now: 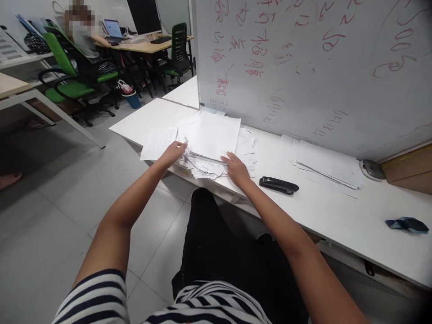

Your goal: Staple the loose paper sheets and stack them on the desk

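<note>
Both hands rest on a loose pile of papers that lies at the near edge of a white table, close to its left end. The left hand sits at the pile's left side with its fingers curled in; it seems to pinch the edge of a few sheets between thumb and fingertips, though the grip is too small in the view to be sure. The right hand lies palm down on the pile's near right corner, fingers spread and flat, pressing on the sheets rather than closing around them. The pile is untidy, with 1 large blank sheet on top and smaller slips fanned out beneath it toward the table edge. A black stapler lies on the table just right of the right hand, apart from it. Farther right is a second stack of paper, at the foot of a whiteboard covered in red writing that stands along the back of the table. A dark blue object lies near the right end. Across the room, another person sits in a green chair at a desk with a laptop.
</note>
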{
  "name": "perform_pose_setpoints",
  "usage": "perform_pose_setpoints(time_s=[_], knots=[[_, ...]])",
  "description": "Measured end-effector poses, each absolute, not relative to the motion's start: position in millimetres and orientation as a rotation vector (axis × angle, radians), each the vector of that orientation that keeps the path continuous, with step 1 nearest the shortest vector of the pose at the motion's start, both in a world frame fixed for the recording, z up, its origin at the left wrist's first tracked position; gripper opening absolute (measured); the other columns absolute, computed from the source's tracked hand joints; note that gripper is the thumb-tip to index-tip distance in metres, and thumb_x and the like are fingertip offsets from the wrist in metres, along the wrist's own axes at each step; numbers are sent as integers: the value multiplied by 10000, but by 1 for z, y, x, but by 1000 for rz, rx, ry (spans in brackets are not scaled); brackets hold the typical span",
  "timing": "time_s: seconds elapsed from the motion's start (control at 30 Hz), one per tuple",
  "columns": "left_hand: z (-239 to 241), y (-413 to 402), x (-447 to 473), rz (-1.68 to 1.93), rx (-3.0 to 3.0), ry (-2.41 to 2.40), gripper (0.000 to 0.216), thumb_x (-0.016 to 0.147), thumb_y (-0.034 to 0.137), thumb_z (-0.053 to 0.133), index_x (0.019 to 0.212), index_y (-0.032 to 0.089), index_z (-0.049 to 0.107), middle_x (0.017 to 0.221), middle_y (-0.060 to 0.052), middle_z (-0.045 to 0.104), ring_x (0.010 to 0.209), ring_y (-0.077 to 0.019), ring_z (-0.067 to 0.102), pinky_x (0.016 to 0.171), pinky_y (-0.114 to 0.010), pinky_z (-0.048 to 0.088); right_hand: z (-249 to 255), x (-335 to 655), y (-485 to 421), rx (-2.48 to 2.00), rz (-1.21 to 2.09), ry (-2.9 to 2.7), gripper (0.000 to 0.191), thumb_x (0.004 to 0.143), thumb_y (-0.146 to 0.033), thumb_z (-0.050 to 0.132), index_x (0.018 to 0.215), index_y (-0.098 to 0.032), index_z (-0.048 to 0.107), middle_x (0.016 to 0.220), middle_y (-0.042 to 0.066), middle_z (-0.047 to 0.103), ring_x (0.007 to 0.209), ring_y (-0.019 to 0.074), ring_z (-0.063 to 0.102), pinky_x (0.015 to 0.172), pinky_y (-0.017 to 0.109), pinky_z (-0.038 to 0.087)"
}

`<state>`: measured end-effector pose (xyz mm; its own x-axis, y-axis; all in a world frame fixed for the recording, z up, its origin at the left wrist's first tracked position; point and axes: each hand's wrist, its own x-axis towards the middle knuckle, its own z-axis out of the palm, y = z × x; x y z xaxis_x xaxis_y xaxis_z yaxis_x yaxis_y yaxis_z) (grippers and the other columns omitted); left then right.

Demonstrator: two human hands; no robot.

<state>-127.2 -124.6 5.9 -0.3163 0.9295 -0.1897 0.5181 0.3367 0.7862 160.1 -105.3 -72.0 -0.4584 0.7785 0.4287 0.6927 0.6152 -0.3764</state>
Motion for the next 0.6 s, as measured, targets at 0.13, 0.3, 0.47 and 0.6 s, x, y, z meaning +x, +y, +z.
perform_pose_setpoints(time_s=[0.13,0.3,0.47,0.6], knots=[[11,-131,-120,802,1276,1932,519,803,604,556,1138,207,559,1224,-134,615,898,-248,659,775,-354,468,-78,159,-105,-1108,237,-2288,487,863,-32,416,1275,-209,606,1423,79,501,1359,263,404,1070,486,429],[21,-134,-106,865,1269,1884,506,819,547,563,1178,191,544,1208,-136,614,885,-233,664,802,-364,480,-80,159,-107,-1020,226,-2320,397,911,-162,443,1277,-165,597,1413,120,505,1363,282,391,1091,503,393],[25,-130,-103,929,1319,1960,527,806,521,587,1212,191,522,1205,-135,600,938,-236,641,782,-344,489,-78,157,-109,-1041,200,-2308,398,931,-302,474,1273,-136,592,1396,153,516,1347,302,413,1093,495,388],[23,-119,-100,958,1376,1976,511,781,474,630,1199,197,530,1129,-122,625,872,-222,646,717,-324,499,-79,155,-109,-1045,174,-2305,394,934,-304,467,1270,-140,591,1389,154,522,1337,306,424,1076,496,401]])
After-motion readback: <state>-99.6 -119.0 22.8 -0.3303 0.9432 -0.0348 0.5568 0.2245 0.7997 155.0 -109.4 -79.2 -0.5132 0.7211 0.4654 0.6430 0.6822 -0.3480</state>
